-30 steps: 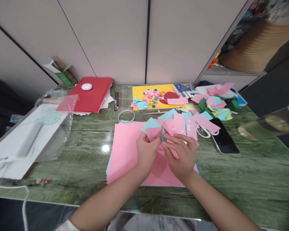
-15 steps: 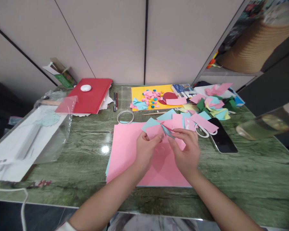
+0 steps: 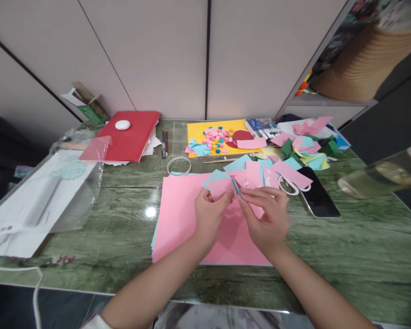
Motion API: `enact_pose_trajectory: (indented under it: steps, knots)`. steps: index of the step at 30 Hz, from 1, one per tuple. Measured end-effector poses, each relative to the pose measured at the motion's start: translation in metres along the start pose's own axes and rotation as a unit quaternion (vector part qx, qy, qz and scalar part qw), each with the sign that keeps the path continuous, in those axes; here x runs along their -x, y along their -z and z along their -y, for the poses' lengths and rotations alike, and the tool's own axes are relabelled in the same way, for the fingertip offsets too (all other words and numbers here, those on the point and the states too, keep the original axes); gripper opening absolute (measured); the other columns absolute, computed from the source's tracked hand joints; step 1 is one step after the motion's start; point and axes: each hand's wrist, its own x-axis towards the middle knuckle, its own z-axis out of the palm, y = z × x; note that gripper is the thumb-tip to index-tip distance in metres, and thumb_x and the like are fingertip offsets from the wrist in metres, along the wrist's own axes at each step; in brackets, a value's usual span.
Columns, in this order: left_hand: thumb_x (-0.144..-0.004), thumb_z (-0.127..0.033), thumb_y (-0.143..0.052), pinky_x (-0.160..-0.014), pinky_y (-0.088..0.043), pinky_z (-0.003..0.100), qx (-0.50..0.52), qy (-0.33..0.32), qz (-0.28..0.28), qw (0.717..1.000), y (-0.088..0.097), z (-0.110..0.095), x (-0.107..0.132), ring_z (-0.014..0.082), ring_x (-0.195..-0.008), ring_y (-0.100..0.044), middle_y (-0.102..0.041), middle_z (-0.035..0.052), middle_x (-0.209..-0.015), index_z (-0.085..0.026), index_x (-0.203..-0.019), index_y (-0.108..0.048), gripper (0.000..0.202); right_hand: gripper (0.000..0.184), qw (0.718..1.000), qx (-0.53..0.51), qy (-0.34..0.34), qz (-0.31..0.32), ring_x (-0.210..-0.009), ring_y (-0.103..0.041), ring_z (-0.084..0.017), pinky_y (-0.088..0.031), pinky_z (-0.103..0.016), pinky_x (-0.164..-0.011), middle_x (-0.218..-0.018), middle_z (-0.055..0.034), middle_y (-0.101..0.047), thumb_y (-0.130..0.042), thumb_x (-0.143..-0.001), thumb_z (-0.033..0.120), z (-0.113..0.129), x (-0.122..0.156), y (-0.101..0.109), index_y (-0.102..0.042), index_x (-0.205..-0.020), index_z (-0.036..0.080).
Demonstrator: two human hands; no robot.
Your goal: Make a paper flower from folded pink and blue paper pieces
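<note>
My left hand (image 3: pixel 208 212) is closed, thumb on top, on small pieces of pink paper (image 3: pixel 221 186) and light blue paper (image 3: pixel 213 177). Fingers and thumb of my right hand (image 3: pixel 267 219) pinch the lower end of a narrow folded strip of blue paper (image 3: pixel 236 185) edged with pink. Whether that fold joins the pieces in my left hand I cannot tell. Both hands are above a stack of large pink sheets (image 3: pixel 178 214), with blue ones showing at its edges. White-handled scissors (image 3: pixel 288 186) lie just beyond my right hand, partly under pink strips.
A phone (image 3: pixel 320 196) and a clear bottle (image 3: pixel 376 176) stand to the right. Paper scraps (image 3: pixel 308 151), a yellow sheet (image 3: pixel 195 130) with small paper balls, and a tape roll (image 3: pixel 179 166) are behind. Left are a red folder (image 3: pixel 133 137) and a plastic sleeve (image 3: pixel 89 196).
My right hand has shifted slightly right and its fingers are bent closer on the blue fold, which now looks narrower. My left hand keeps its grip almost in place.
</note>
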Motion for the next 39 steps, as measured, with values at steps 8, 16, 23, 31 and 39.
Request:
enact_pose_trajectory:
  steps: [8, 16, 23, 31, 39]
  knots:
    - [-0.066, -0.021, -0.068, -0.074, -0.048, 0.029, 0.025, -0.034, 0.022, 0.999, -0.001, -0.005, 0.002, 0.0186, -0.087, -0.061, -0.065, 0.0061, -0.095, -0.016, -0.099, -0.058, 0.034, 0.021, 0.993, 0.067, 0.092, 0.009, -0.088, -0.059, -0.02, -0.037, -0.039, -0.079, -0.085, 0.003, -0.072, -0.069, -0.068, 0.012, 0.001, 0.001, 0.002, -0.062, -0.081, 0.026]
    - [-0.066, -0.02, -0.069, -0.072, -0.048, 0.027, 0.038, -0.024, 0.018, 0.999, -0.002, -0.006, 0.003, 0.0177, -0.087, -0.061, -0.066, 0.0067, -0.097, -0.016, -0.098, -0.058, 0.034, 0.02, 0.978, 0.11, 0.176, 0.002, -0.085, -0.06, -0.019, -0.033, -0.037, -0.075, -0.083, 0.0054, -0.072, -0.071, -0.065, 0.014, 0.002, -0.002, 0.002, -0.06, -0.077, 0.026]
    - [-0.063, -0.022, -0.072, -0.07, -0.047, 0.026, 0.068, 0.024, 0.009, 0.997, -0.001, -0.003, 0.001, 0.0146, -0.075, -0.061, -0.065, 0.003, -0.083, -0.017, -0.091, -0.058, 0.032, 0.019, 1.0, -0.013, -0.005, 0.02, -0.095, -0.055, -0.021, -0.036, -0.042, -0.085, -0.092, 0.0002, -0.069, -0.064, -0.072, 0.015, -0.001, 0.003, -0.001, -0.058, -0.087, 0.026]
    - [-0.064, -0.015, -0.072, -0.073, -0.044, 0.024, 0.254, 0.134, 0.02, 0.958, 0.001, -0.006, -0.005, 0.0093, -0.071, -0.058, -0.06, -0.0005, -0.07, -0.014, -0.077, -0.054, 0.022, 0.036, 0.926, -0.215, -0.303, 0.073, -0.067, -0.052, -0.014, -0.041, -0.032, -0.069, -0.07, 0.004, -0.053, -0.068, -0.067, 0.027, 0.001, 0.001, -0.014, -0.047, -0.096, 0.024]
    - [-0.064, -0.018, -0.071, -0.062, -0.04, 0.023, 0.278, 0.157, 0.07, 0.945, -0.006, -0.005, 0.001, 0.0088, -0.061, -0.055, -0.061, 0.0, -0.067, -0.013, -0.07, -0.061, 0.013, 0.022, 0.688, -0.485, -0.532, 0.094, -0.065, -0.052, -0.012, -0.041, -0.027, -0.061, -0.076, 0.0022, -0.055, -0.065, -0.071, 0.034, 0.001, 0.007, -0.023, -0.052, -0.085, 0.022]
